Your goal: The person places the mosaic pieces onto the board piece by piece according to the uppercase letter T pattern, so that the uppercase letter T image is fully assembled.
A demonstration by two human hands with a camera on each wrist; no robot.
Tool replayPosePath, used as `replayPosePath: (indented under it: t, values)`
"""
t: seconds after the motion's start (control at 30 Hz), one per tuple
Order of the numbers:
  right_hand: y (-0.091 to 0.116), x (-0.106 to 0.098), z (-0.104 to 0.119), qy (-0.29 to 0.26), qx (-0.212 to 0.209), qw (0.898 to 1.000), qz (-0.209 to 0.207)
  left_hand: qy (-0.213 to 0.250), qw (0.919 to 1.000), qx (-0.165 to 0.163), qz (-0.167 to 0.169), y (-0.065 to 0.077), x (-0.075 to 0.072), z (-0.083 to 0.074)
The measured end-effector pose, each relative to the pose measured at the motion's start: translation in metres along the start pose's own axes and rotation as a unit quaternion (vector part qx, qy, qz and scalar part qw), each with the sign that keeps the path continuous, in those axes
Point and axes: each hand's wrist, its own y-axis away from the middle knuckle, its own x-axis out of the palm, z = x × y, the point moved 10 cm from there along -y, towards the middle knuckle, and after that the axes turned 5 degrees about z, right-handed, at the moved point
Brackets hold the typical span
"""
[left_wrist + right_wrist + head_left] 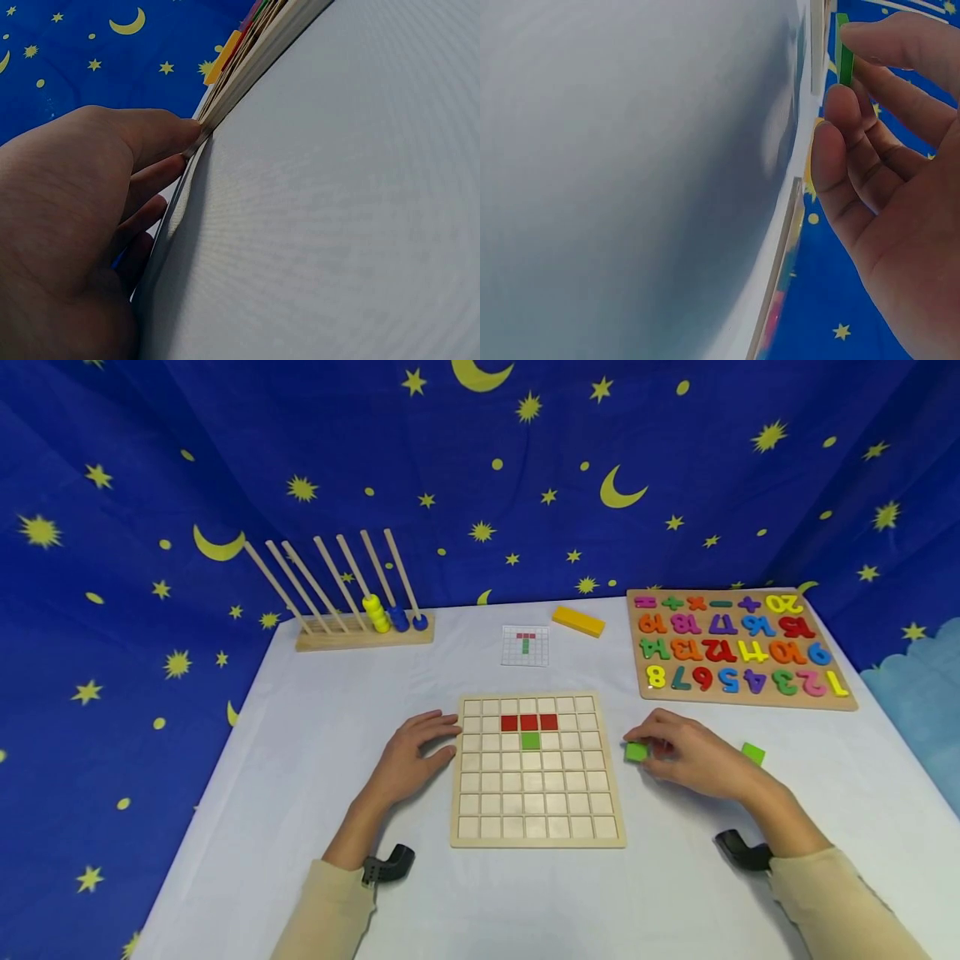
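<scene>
My right hand [693,756] pinches a green square tile [636,752] between thumb and fingers, just right of the wooden grid board [536,842]. In the right wrist view the tile [844,49] shows edge-on at the fingertips. A second green tile [753,753] lies on the table, partly behind that hand. Fingers of my left hand [411,756] touch the board's left edge, loosely extended; the left wrist view shows the same hand [82,195] at the edge. On the board sit a row of three red tiles [528,722] with one green tile [531,741] below the middle one.
A small pattern card [525,646] with a red and green T lies behind the board, near a yellow block [578,622]. A wooden number puzzle [746,701] stands at the back right, a peg abacus [365,639] at the back left. A blue starry curtain [450,460] hangs behind.
</scene>
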Motion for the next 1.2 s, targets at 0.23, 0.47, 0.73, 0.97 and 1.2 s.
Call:
replayPosePath:
  t: [0.23, 0.47, 0.73, 0.97, 1.2]
  values:
    - [-0.003, 0.003, 0.004, 0.001, -0.008, 1.000, 0.004, 0.000, 1.0000, 0.000, -0.002, 0.000, 0.000, 0.000]
    - [-0.006, 0.007, 0.007, -0.001, -0.015, 1.000, 0.003, -0.001, 1.0000, -0.005, -0.003, 0.000, 0.001, 0.001]
    - [-0.008, 0.009, 0.014, 0.001, -0.027, 1.000, 0.006, -0.002, 1.0000, -0.003, -0.002, 0.001, 0.000, 0.000]
    - [-0.010, 0.011, 0.017, -0.007, -0.023, 1.000, 0.013, -0.002, 1.0000, -0.003, -0.002, 0.000, 0.000, -0.001]
    - [-0.013, 0.009, 0.021, -0.001, -0.026, 1.000, 0.009, -0.002, 1.0000, -0.003, -0.003, 0.000, 0.000, -0.001]
